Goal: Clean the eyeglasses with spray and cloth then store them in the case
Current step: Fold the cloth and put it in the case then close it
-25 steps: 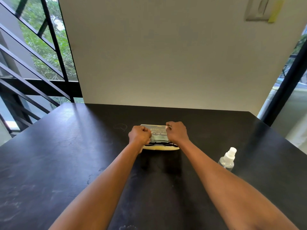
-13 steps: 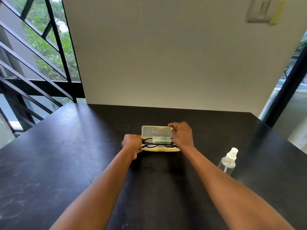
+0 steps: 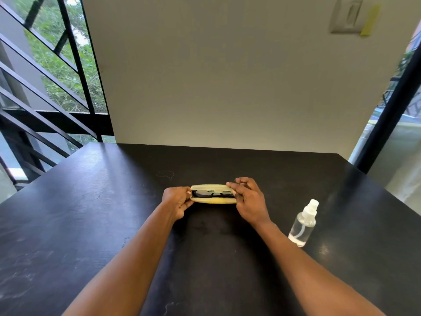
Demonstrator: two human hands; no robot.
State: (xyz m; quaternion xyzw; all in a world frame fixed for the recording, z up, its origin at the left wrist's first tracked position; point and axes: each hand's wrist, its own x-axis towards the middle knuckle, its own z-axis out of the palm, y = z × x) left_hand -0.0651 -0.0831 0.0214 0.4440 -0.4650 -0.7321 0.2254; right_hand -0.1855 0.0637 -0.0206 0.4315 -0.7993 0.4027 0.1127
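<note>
**Case nearly closed over the glasses**

The yellow case (image 3: 213, 194) lies on the black table (image 3: 91, 213), in the middle of its width and toward the far side. Its lid is tipped down, leaving only a narrow gap. Through that gap the dark-framed eyeglasses (image 3: 206, 194) show inside, with a pale green strip above them that is probably the folded cloth (image 3: 217, 191).

The left hand (image 3: 177, 201) grips the left end of the case, fingers curled round it. The right hand (image 3: 248, 199) holds the right end, thumb and forefinger pinching the lid's edge, the other fingers loosely bent.

The case looks like a light, stiff shell, likely to slide on the smooth tabletop, so holding both ends as here seems sound. Pressure is best put on the lid's rim near the ends. The glasses are the fragile part: if a temple or the cloth sits proud, forcing the lid could bend the frame.

The spray bottle (image 3: 303, 224) stands upright to the right and nearer, well apart from the case.
</note>
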